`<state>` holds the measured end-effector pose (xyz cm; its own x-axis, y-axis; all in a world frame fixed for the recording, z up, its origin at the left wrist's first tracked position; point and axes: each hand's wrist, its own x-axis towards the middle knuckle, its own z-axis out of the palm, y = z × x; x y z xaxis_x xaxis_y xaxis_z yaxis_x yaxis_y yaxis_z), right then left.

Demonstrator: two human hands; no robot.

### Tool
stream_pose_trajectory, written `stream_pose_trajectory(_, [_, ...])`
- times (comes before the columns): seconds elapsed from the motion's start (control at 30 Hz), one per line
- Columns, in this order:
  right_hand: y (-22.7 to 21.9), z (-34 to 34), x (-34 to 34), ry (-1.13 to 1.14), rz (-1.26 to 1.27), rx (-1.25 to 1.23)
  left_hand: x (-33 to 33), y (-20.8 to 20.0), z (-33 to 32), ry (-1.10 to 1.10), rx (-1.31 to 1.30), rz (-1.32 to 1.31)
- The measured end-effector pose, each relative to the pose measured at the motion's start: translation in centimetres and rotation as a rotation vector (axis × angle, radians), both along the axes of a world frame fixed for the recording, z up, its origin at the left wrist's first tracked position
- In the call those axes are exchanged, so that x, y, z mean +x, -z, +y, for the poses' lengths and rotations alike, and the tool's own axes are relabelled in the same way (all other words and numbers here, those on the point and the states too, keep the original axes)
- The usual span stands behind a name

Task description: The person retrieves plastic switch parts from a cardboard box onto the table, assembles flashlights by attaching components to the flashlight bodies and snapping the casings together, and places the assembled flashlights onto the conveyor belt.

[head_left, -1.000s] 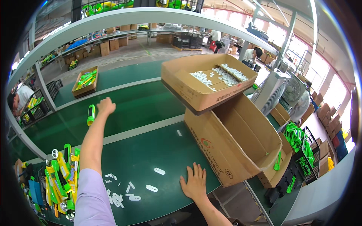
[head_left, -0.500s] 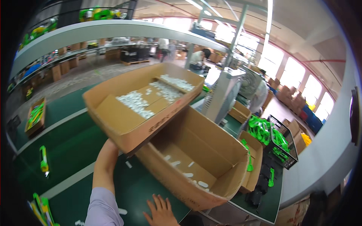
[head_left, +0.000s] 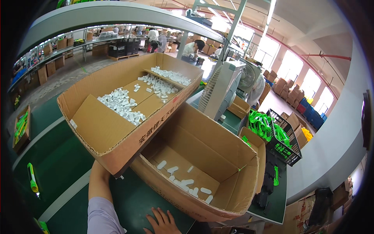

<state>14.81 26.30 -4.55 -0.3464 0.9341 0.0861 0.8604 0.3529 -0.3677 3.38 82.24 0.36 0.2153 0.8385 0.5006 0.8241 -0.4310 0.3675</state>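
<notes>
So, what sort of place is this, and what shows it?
Probably a factory assembly workshop: an open cardboard box of small white parts, a black crate of green pieces, and another person farther back.

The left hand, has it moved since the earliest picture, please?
Yes: judged against the lower cardboard box, the left hand went rightward, toward it; it is now hidden, the left forearm disappearing behind the upper box.

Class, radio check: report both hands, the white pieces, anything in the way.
Left hand hidden by upper carton. Right hand spread on green table. White pieces loose in upper carton and lower carton. Upper carton partly overlaps lower.
</notes>
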Motion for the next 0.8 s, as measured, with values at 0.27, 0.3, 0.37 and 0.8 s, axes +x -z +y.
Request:
stream_pose_trajectory(0.27, [-0.1,-0.5,0.2,0.004,-0.010,0.068,-2.3,-3.5,-2.6,-0.048,0.009,0.027])
stream_pose_trajectory(0.3, [0.1,-0.5,0.4,-0.005,0.004,0.069,-2.9,-3.4,-3.6,-0.056,-0.001,0.039])
stream_pose_trajectory(0.37, [0.3,-0.6,0.3,-0.027,0.011,0.065,-5.9,-2.5,-6.4,-0.107,-0.037,0.078])
stream_pose_trajectory(0.8, [1.4,-1.1,0.1,-0.024,0.049,0.297,-21.9,-5.3,-47.3,-0.281,-0.287,-0.111])
